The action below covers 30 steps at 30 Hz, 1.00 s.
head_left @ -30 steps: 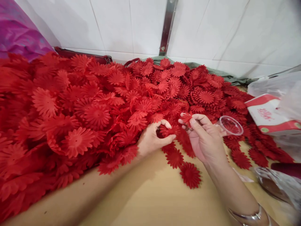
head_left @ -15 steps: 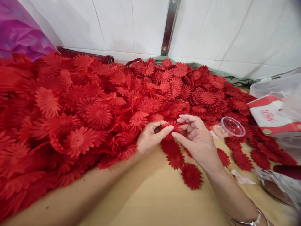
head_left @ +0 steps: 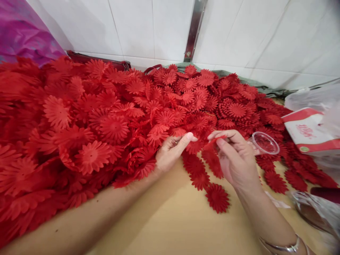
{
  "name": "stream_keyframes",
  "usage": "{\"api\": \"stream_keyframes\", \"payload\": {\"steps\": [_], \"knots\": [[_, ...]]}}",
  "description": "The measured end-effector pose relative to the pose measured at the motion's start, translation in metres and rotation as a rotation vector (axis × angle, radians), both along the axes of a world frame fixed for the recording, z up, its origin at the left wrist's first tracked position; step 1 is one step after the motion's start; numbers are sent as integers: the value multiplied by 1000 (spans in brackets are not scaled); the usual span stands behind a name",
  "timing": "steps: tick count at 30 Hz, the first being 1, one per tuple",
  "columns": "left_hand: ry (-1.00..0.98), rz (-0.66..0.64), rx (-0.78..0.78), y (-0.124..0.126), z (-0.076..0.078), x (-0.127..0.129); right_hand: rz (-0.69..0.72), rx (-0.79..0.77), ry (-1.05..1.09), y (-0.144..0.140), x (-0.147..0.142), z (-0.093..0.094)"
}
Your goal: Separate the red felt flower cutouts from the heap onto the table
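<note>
Two hands at a heap of red fabric flowers (head_left: 111, 117), we note.
Right hand (head_left: 235, 159) pinches one red petal piece (head_left: 216, 141) between thumb and fingers; left hand (head_left: 171, 152), at its 9 o'clock, fingers loosely apart, rests on the heap; clear cup (head_left: 264, 143) at 3 o'clock.

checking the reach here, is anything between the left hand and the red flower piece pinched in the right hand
Nothing visible. The left hand lies at the edge of the red flower pile, and only a small open gap separates its fingertips from the red flower piece pinched by the right hand.
</note>
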<state>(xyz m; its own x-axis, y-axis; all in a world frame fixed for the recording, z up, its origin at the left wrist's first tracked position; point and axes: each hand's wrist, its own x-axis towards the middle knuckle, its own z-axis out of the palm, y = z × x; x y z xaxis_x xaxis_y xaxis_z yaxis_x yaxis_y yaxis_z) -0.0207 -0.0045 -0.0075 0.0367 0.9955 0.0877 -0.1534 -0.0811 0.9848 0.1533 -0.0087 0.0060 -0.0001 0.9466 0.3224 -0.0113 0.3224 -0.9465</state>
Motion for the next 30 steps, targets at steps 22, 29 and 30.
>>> {"api": "stream_keyframes", "payload": {"steps": [22,29,30], "knots": [[-253,-347,-67,3,-7,-3,-8,92,-237,-4,-5,-4],[-113,-297,-53,0,-2,-5,-40,177,-256,-6,-5,4],[-96,-288,-50,0,-2,-5,-27,196,-254,-6,-4,5]]}}
